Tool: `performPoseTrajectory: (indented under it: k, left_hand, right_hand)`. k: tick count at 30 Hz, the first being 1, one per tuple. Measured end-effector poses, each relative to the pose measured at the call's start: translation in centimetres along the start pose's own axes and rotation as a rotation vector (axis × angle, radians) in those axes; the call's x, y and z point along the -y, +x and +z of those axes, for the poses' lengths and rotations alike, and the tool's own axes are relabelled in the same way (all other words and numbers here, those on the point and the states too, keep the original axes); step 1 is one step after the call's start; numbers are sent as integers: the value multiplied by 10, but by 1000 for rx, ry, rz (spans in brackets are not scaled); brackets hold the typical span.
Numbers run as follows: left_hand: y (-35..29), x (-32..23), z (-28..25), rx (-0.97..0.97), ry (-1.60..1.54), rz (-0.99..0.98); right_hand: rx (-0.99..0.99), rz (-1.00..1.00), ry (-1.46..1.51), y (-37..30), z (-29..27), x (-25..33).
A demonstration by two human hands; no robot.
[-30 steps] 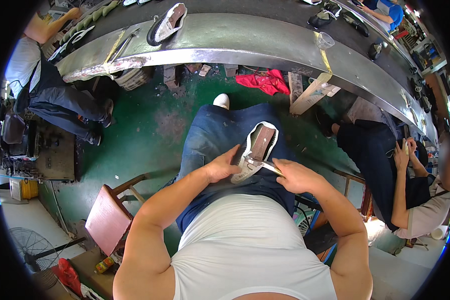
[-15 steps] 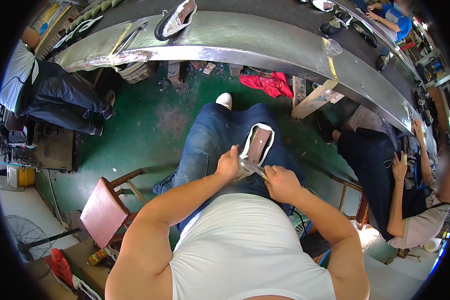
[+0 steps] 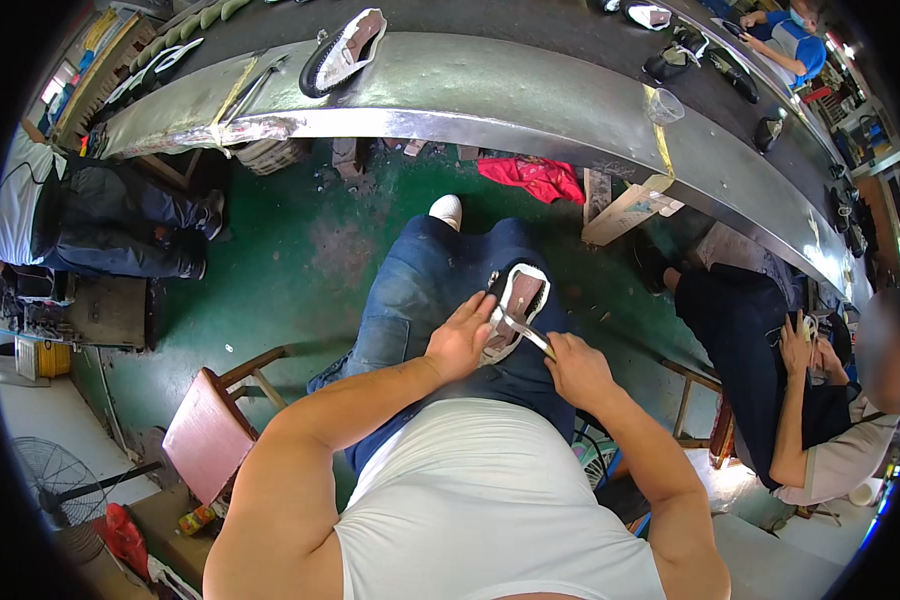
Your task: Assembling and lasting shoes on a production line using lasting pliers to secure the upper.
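On my jeans-covered lap lies an upturned shoe upper (image 3: 522,290) on its last, black with a white turned-in edge and a brown insole facing up. My left hand (image 3: 458,338) steadies its left side, fingers fairly straight along the edge, the thumb side near the tool. My right hand (image 3: 578,368) grips the handle of metal pliers (image 3: 528,332), whose silver head touches the shoe's near left edge. The exact bite of the jaws on the edge is too small to make out.
A metal-edged conveyor bench (image 3: 400,122) runs ahead, carrying a similar shoe (image 3: 344,55). Under it lies a red cloth (image 3: 535,178). A co-worker (image 3: 820,420) sits at right, another (image 3: 110,215) at left. A pink-seated stool (image 3: 206,432) and a fan (image 3: 55,480) stand at lower left.
My left hand has opened out and slid along the shoe's edge. My right hand and the pliers have shifted slightly right and down. The shoe has turned a little.
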State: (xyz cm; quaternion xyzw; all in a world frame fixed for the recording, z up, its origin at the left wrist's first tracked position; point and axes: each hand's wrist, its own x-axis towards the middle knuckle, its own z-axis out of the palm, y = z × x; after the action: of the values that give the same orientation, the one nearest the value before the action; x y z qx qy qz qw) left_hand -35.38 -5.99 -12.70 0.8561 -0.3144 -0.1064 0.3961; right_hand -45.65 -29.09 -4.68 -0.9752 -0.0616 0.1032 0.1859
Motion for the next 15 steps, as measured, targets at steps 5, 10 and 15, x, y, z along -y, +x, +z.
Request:
performPoseTrajectory:
  k: [5, 10, 15]
  left_hand:
    - [8, 1, -8, 155, 127, 152]
    - [30, -19, -39, 450, 166, -59]
    - [41, -33, -49, 616, 225, -41]
  right_hand:
    - [142, 137, 14, -6, 2, -11]
    - [298, 200, 402, 21, -48, -22]
    - [150, 263, 224, 47, -13, -15]
